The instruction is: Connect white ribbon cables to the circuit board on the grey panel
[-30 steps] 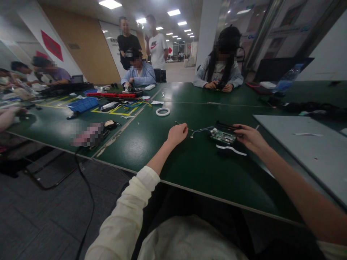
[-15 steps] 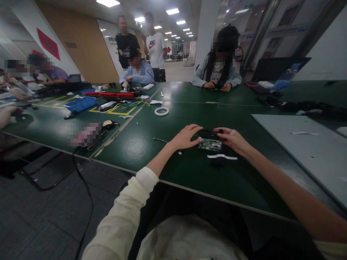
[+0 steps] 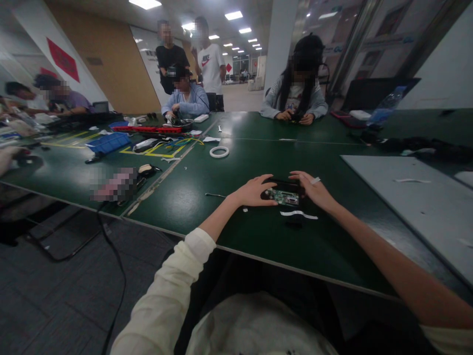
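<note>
Between my two hands a green circuit board (image 3: 284, 197) lies face up, framed by a dark case (image 3: 284, 186) whose far edge shows behind it. My left hand (image 3: 254, 192) grips the left end, thumb on the near side and fingers on the far side. My right hand (image 3: 313, 191) is curled around the right end, its fingers reaching over the far corner; its thumb is mostly hidden. A white strip (image 3: 298, 215) lies just in front, with a small dark piece (image 3: 294, 223) beneath it.
A thin metal rod (image 3: 215, 195) lies left of my left hand, a white tape ring (image 3: 219, 152) farther back. At right is a large grey panel (image 3: 410, 197). A blue tray (image 3: 109, 142) stands at the left. Other people sit across the green table (image 3: 177, 197).
The dark case, raised behind the board before, now lies lower around it. My left thumb has moved toward the board's near edge, and my right fingers have shifted along the right end.
</note>
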`<act>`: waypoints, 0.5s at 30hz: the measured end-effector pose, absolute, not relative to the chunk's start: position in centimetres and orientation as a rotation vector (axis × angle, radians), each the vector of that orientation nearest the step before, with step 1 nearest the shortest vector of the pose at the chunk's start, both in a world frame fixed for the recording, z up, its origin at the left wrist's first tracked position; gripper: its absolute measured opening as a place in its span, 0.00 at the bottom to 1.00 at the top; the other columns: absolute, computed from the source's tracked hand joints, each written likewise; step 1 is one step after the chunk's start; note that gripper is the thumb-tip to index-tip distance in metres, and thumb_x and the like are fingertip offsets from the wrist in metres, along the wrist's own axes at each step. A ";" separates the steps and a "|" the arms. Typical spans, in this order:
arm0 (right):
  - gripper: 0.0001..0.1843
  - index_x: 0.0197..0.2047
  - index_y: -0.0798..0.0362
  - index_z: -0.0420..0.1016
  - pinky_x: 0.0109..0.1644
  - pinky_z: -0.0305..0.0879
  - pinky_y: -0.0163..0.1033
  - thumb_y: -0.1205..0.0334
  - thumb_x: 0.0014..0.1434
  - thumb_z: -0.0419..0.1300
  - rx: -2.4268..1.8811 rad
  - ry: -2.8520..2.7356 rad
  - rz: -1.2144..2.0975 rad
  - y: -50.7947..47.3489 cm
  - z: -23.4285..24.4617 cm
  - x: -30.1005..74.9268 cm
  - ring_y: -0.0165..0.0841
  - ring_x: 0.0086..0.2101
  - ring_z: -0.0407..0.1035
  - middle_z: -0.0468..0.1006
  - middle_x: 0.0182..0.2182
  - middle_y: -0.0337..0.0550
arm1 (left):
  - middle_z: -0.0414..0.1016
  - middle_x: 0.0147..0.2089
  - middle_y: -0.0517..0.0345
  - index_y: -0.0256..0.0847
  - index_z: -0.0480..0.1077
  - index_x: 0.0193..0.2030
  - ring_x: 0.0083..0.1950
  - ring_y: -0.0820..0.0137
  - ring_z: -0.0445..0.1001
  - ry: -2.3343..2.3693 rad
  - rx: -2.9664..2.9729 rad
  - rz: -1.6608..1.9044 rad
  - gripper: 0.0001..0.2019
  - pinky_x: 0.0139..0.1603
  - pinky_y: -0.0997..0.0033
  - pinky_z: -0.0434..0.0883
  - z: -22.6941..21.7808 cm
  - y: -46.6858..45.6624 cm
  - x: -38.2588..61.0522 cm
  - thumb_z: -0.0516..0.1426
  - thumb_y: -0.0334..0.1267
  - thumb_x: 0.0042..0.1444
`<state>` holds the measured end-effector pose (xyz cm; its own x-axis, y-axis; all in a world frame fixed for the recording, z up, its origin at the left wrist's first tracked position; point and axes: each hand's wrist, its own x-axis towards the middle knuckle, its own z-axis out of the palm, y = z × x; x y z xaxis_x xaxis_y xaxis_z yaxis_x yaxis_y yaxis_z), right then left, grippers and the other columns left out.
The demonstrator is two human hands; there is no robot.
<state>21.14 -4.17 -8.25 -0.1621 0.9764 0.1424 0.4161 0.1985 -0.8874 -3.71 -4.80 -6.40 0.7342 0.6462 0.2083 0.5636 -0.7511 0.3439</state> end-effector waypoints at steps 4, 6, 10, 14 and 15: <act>0.26 0.54 0.49 0.66 0.35 0.68 0.40 0.44 0.64 0.40 -1.381 -1.837 0.571 -4.2 -8.0 21.4 0.37 0.38 0.70 0.73 0.47 0.48 | 0.46 0.69 0.48 0.42 0.58 0.62 0.68 0.56 0.49 0.938 2.683 0.442 0.33 0.65 0.53 0.52 -6.4 -4.8 -3.8 0.51 0.58 0.54; 0.25 0.53 0.52 0.66 0.42 0.66 0.43 0.48 0.65 0.39 -1.424 -1.893 0.334 -4.3 -7.5 21.6 0.37 0.40 0.70 0.73 0.46 0.49 | 0.47 0.69 0.47 0.42 0.59 0.61 0.68 0.56 0.48 0.942 2.680 0.440 0.32 0.64 0.53 0.52 -6.4 -4.8 -3.8 0.51 0.58 0.55; 0.22 0.45 0.56 0.68 0.40 0.62 0.42 0.55 0.66 0.37 -1.551 -2.031 -0.127 -5.1 -6.2 21.3 0.39 0.40 0.68 0.73 0.41 0.52 | 0.49 0.67 0.48 0.42 0.61 0.59 0.67 0.55 0.48 0.960 2.673 0.458 0.30 0.64 0.51 0.51 -6.3 -4.9 -3.8 0.52 0.57 0.54; 0.20 0.34 0.57 0.68 0.35 0.57 0.41 0.60 0.65 0.38 -1.607 -2.224 -0.449 -6.4 -4.6 19.4 0.38 0.33 0.65 0.73 0.32 0.52 | 0.60 0.60 0.47 0.40 0.67 0.50 0.63 0.58 0.55 0.962 2.675 0.611 0.23 0.62 0.54 0.53 -5.4 -5.4 -3.2 0.52 0.55 0.55; 0.18 0.33 0.57 0.68 0.35 0.56 0.41 0.61 0.65 0.40 -1.604 -2.265 -0.502 -6.8 -4.3 18.7 0.38 0.32 0.65 0.72 0.31 0.52 | 0.63 0.57 0.48 0.40 0.67 0.48 0.61 0.60 0.59 0.956 2.662 0.658 0.22 0.61 0.55 0.55 -5.1 -5.7 -2.9 0.52 0.54 0.55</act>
